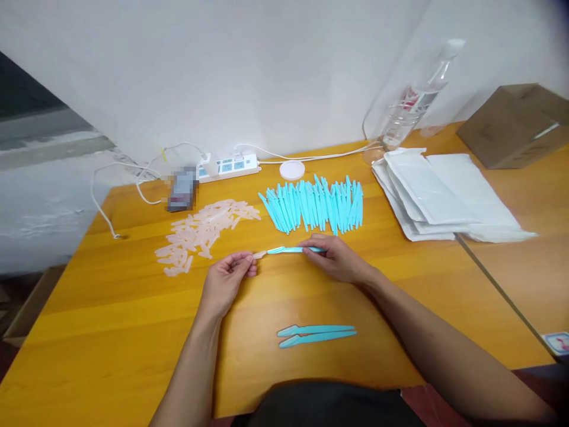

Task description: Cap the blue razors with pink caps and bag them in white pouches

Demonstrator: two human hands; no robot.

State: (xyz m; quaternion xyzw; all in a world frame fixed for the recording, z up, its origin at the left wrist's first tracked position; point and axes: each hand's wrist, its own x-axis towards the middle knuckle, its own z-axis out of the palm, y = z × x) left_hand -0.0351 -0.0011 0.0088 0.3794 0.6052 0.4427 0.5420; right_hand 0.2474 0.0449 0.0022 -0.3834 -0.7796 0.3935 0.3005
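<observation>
The left hand [227,279] pinches a translucent cap [260,255], the right hand [335,256] (palm-down) a blue razor [291,249].

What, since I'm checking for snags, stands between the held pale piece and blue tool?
Nothing visible: the pale piece in the left hand ends at the tip of the blue tool in the right hand; I can't tell whether they touch.

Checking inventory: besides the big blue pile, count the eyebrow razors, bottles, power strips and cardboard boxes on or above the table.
Blue eyebrow razors: 3 (1 in the right hand)
Clear plastic bottle: 1
Power strip: 1
Cardboard box: 1
Total: 6
</observation>
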